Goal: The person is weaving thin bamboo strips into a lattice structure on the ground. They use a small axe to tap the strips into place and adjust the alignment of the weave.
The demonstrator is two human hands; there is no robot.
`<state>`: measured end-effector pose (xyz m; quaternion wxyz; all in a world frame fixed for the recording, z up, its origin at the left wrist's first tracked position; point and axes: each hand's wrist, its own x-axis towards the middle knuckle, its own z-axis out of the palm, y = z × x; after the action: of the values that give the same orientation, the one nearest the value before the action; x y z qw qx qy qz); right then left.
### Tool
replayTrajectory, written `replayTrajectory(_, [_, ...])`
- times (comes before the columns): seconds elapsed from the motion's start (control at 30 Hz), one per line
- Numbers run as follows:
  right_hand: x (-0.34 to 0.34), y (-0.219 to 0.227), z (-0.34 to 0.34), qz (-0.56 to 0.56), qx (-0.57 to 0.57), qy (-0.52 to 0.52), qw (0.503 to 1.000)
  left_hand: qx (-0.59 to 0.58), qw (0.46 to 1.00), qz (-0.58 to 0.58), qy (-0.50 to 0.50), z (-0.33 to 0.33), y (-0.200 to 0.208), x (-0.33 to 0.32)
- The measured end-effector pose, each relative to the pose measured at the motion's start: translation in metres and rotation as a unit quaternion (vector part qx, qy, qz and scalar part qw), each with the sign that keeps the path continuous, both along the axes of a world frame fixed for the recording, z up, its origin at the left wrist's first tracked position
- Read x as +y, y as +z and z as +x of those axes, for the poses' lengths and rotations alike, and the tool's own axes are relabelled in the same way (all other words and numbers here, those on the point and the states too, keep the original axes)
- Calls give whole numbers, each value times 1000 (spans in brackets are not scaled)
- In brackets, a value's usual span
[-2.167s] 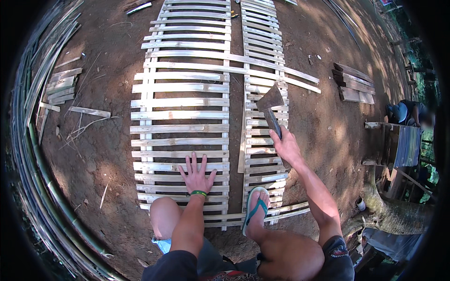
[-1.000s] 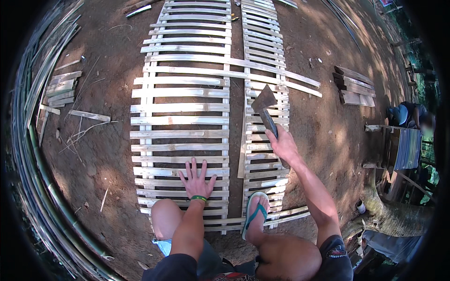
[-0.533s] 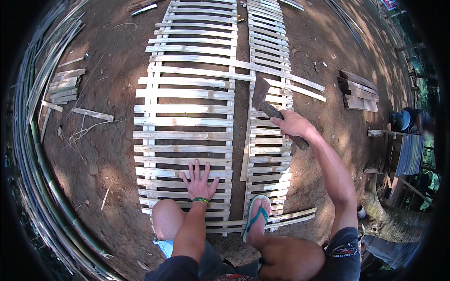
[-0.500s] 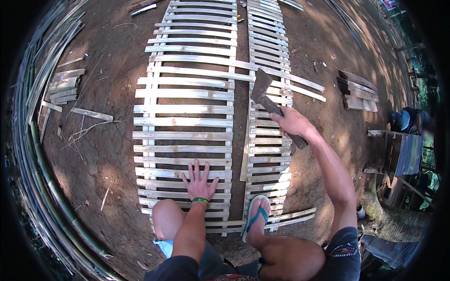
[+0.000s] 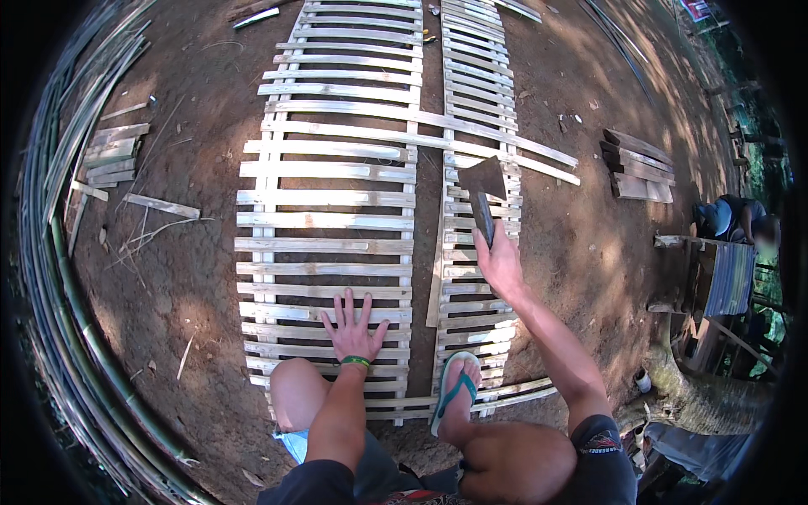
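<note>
Under my left hand (image 5: 353, 326) the pale split-bamboo slat panel (image 5: 328, 220) looks dry and matt, its strips smooth on top with rough, fibrous edges. My right hand (image 5: 500, 265) grips the dark handle of a broad-bladed cleaver (image 5: 482, 189), whose grey metal blade is dull rather than shiny. The reddish-brown dirt ground (image 5: 181, 269) is rough and crumbly. My teal flip-flop (image 5: 455, 396) looks like soft rubber. The stacked grey wooden boards (image 5: 637, 164) appear weathered and coarse.

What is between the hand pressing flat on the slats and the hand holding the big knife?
In the head view, between the left hand and right hand lie bamboo slats, a loose slat and bare dirt.
</note>
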<state>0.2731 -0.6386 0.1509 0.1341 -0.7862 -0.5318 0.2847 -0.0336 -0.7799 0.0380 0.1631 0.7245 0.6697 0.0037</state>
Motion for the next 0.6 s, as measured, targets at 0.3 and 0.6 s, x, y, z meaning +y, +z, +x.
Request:
replayTrajectory(0.3, [38, 18, 10, -113, 205, -81, 969, 21, 1000, -11, -6, -2, 1, 0])
replayTrajectory(0.6, [107, 29, 24, -109, 51, 34, 992, -9, 1000, 3, 0, 1, 2, 1])
